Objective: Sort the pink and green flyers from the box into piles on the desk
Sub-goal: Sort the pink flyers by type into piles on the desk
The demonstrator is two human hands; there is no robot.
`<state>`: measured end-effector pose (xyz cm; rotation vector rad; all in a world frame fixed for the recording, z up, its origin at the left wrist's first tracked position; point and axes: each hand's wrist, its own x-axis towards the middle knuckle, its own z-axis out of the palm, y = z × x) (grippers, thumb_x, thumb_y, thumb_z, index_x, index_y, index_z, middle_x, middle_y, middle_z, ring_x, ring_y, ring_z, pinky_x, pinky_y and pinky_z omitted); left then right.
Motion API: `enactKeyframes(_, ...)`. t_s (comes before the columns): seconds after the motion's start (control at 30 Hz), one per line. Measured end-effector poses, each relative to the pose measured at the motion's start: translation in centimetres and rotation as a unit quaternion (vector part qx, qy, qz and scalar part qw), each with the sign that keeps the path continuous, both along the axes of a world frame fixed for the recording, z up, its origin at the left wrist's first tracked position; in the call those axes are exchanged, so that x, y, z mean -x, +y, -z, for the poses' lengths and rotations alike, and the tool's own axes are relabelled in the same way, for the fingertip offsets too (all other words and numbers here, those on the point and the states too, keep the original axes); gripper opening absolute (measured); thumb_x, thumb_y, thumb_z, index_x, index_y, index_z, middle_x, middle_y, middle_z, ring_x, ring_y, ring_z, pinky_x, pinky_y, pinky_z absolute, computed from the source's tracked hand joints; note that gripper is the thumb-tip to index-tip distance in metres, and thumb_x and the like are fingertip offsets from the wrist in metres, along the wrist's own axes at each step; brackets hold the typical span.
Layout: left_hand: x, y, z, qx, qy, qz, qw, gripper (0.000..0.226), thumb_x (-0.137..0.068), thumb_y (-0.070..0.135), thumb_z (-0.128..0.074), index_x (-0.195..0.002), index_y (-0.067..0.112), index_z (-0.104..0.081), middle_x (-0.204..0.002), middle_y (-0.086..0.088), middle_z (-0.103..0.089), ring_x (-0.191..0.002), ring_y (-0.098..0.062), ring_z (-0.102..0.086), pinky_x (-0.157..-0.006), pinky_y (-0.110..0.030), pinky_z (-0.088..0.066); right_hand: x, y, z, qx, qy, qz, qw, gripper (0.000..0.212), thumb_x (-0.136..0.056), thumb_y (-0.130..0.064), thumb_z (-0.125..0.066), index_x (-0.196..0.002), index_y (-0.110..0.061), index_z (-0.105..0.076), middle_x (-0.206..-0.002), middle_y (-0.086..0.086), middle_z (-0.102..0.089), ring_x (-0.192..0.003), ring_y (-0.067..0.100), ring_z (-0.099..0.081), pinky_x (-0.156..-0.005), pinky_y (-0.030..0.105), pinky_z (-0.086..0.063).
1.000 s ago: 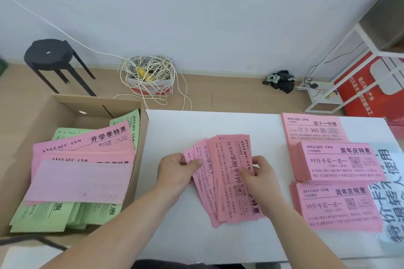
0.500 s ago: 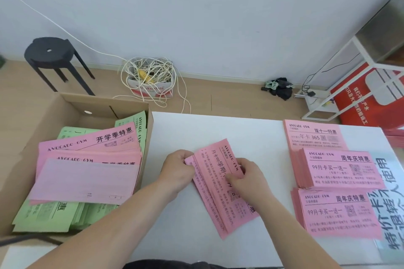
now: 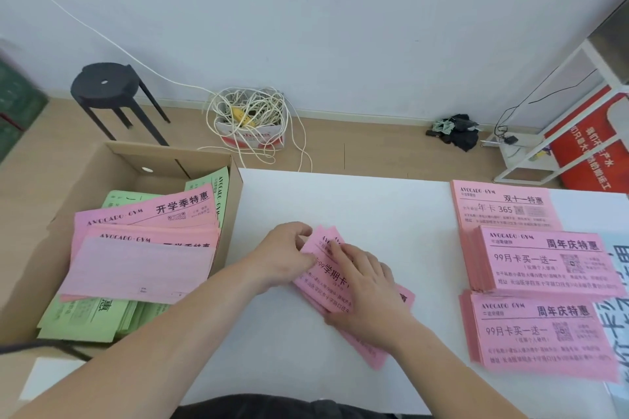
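Sorting, mid-task. Three pink piles lie on the right of the desk [image 3: 340, 204]: far pile [image 3: 503, 204], middle pile [image 3: 544, 262] and near pile [image 3: 541, 333]. No green pile shows on the desk. The box [image 3: 136, 155], at the desk's left edge, holds more pink flyers [image 3: 146, 224] lying over green flyers [image 3: 78, 320], so much appears left to do, including all the green.

A pink bundle [image 3: 320, 286] lies on the desk centre, between box and piles. The left hand [image 3: 284, 253] holds its far-left end, fingers curled at the edge and thumb on top. The right hand [image 3: 366, 292] lies flat on it with fingers straight, pressing down and gripping nothing.

The bundle's long axis runs diagonally, from far-left to near-right, with the header end pointing far-left. The sorted piles lie with their long axes across the desk, print upright to the person. The bundle would probably need turning to match them.
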<state>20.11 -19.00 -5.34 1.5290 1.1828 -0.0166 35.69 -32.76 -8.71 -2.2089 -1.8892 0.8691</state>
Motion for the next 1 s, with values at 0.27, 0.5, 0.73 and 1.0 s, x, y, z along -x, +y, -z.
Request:
enactKeyframes(0.27,0.9,-1.3,-0.2,-0.119,-0.006,0.029,0.992,0.024,-0.088,0.010,-0.064,-0.087,0.034,-0.065,-0.088,0.016,-0.072,-0.080,-0.009,-0.067,-0.072,-0.027,-0.054,-2.7,-0.8,-2.5,-0.001,0.031,0.141,0.990,0.058,-0.093,-0.028,-0.056,-0.148,-0.038,-0.039,-0.122,-0.018,-0.062,-0.116,0.015,-0.058,-0.092,0.034,-0.050)
enactKeyframes(0.5,1.5,-2.2,-1.2,-0.209,-0.084,-0.003,0.974,0.016,-0.090,0.017,-0.067,-0.089,0.032,-0.068,-0.084,0.020,-0.068,-0.083,-0.004,-0.060,-0.069,-0.018,-0.044,-3.6,1.2,-7.7,-0.104,-0.123,0.027,0.987,0.032,-0.083,-0.020,-0.052,-0.112,-0.033,-0.059,-0.099,-0.011,-0.057,-0.095,0.018,-0.054,-0.070,0.034,-0.043)
enactKeyframes(0.73,2.6,-2.7,0.1,-0.172,-0.063,-0.026,0.983,0.024,-0.085,0.012,-0.070,-0.088,0.035,-0.070,-0.080,0.018,-0.070,-0.062,-0.008,-0.059,-0.064,-0.028,-0.051,-4.1,0.1,-4.6,-0.244,-0.221,-0.023,0.944,0.048,-0.066,-0.003,-0.079,-0.103,-0.032,-0.071,-0.080,-0.010,-0.057,-0.076,0.022,-0.056,-0.080,0.034,-0.050)
enactKeyframes(1.0,3.2,-2.9,0.1,-0.274,-0.036,0.060,0.959,0.024,-0.094,0.016,-0.063,-0.103,0.038,-0.067,-0.087,0.039,-0.060,-0.064,-0.004,-0.056,-0.061,-0.016,-0.039,-7.3,-2.8,-3.8,-0.197,-0.094,0.192,0.957,0.031,-0.084,-0.009,-0.076,-0.109,-0.027,-0.074,-0.102,-0.013,-0.063,-0.099,0.018,-0.062,-0.078,0.040,-0.055)
